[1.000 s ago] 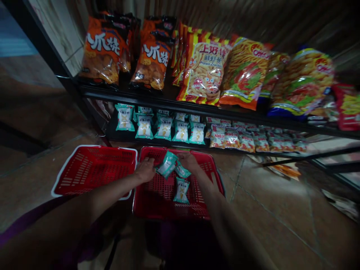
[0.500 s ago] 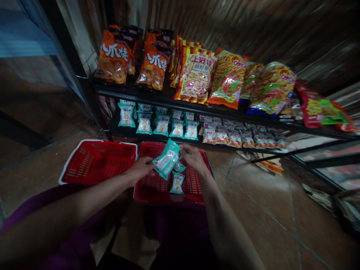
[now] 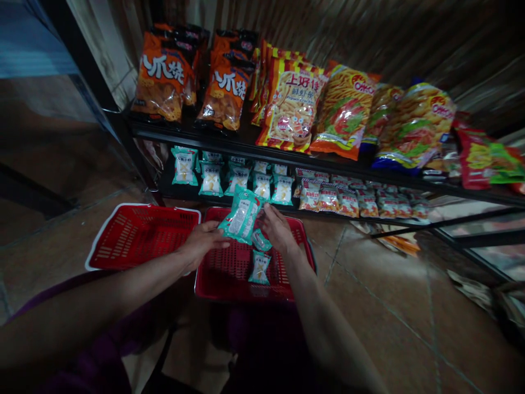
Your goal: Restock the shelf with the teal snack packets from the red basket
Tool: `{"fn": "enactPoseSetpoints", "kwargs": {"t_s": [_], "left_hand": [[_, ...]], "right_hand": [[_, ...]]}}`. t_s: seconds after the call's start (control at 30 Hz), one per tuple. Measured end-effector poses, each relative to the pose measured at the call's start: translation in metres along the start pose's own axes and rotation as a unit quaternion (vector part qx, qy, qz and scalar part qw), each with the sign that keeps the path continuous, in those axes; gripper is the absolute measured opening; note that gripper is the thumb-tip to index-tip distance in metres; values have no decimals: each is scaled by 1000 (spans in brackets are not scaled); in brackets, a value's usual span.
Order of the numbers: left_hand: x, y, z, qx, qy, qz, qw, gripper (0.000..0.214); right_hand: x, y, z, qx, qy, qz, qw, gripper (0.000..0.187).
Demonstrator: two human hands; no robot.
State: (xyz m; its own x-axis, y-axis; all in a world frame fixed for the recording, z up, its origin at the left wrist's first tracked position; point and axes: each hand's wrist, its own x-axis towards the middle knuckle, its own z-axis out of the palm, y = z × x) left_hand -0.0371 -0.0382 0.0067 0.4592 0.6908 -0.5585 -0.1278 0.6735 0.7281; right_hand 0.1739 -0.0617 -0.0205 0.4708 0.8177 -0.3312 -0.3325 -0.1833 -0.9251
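Both of my hands hold one teal snack packet (image 3: 241,214) above a red basket (image 3: 229,279). My left hand (image 3: 203,241) grips the packet's lower left edge with closed fingers. My right hand (image 3: 275,229) pinches its right side. Two more teal packets (image 3: 259,266) lie inside the basket under my hands. A row of the same teal packets (image 3: 211,178) stands on the lower shelf just beyond the basket.
A second red basket (image 3: 141,235) sits to the left on the tiled floor. The black shelf rack (image 3: 246,146) carries big orange and yellow snack bags (image 3: 293,106) on top and small red packets (image 3: 348,201) lower right. Papers lie on the floor at right.
The teal packet has risen from inside the basket to just above its far rim, with both hands following. The view has shifted slightly.
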Motion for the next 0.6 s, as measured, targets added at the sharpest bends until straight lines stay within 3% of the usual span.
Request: {"fn": "enactPoseSetpoints", "kwargs": {"t_s": [0.23, 0.4, 0.6], "left_hand": [[2, 8, 3, -20, -5, 4, 1000, 13], [4, 4, 2, -27, 0, 9, 1000, 13], [3, 4, 3, -26, 7, -3, 1000, 10]], "right_hand": [[-22, -2, 3, -53, -113, 10, 992, 39], [-29, -6, 5, -105, -186, 38, 976, 54], [-29, -10, 9, -113, -194, 23, 974, 53]]}}
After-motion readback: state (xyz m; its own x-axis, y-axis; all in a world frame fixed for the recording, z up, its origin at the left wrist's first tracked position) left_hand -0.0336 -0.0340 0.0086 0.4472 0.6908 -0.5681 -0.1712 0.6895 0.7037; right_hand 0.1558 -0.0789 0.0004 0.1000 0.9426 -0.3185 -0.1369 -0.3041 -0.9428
